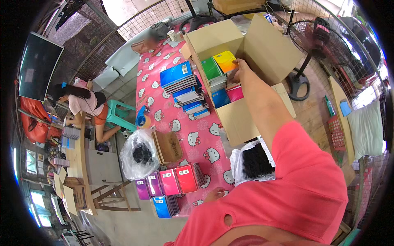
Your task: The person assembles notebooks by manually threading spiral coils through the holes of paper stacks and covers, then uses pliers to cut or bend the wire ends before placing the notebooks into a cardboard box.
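Note:
Inside an open cardboard box [262,53], my right hand [241,70] grips the side of a stack of yellow spiral notebooks [225,61], its lower fingers partly hidden. Green notebooks [211,69] lie to the left of that stack, with blue notebooks [221,98] and pink notebooks [235,93] nearer to me. My left hand [215,194] rests at the table's near edge, fingers apart, with no held thing visible. Just left of it stand red notebooks [187,178], pink-covered notebooks [169,182], purple notebooks [154,184] and blue-covered notebooks [163,206].
Blue notebook stacks [176,74] stand left of the box on the pink patterned tablecloth [158,102]. Black wire spirals fill a white wrapper [237,166] and a clear plastic bag [127,158]. A fan [314,53] stands right; another person [84,100] works at the left table.

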The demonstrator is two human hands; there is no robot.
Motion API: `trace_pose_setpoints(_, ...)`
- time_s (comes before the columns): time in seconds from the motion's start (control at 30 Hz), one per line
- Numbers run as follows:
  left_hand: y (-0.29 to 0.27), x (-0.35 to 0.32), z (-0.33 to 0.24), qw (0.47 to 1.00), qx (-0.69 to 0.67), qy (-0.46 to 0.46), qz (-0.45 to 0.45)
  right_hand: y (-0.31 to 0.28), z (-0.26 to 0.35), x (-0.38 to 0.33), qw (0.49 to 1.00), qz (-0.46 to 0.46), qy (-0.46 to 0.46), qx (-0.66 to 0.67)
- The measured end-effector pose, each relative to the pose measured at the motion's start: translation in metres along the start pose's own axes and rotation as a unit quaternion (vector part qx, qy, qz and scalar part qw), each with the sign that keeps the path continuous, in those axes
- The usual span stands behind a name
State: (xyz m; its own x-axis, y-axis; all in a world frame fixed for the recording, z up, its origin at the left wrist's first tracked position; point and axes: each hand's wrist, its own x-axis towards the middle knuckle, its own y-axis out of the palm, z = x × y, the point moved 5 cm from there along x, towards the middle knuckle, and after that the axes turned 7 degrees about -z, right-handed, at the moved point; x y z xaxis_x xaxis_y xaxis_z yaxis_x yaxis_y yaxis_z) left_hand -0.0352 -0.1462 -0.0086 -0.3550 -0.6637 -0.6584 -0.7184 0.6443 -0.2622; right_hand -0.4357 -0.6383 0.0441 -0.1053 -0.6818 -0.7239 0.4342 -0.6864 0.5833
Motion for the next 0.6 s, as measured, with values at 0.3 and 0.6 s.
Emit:
trace_pose_setpoints(0.3, -0.004, -0.009, 0.007, 0.999, 0.013, -0.033, -0.018, 0.023, -0.016, -0.085, 0.980, -0.131, -0.062, -0.137)
trace_pose_setpoints(0.6, -0.004, -0.006, 0.030, 0.998, -0.025, -0.051, -0.028, 0.027, -0.026, -0.074, 0.987, -0.096, -0.030, -0.128)
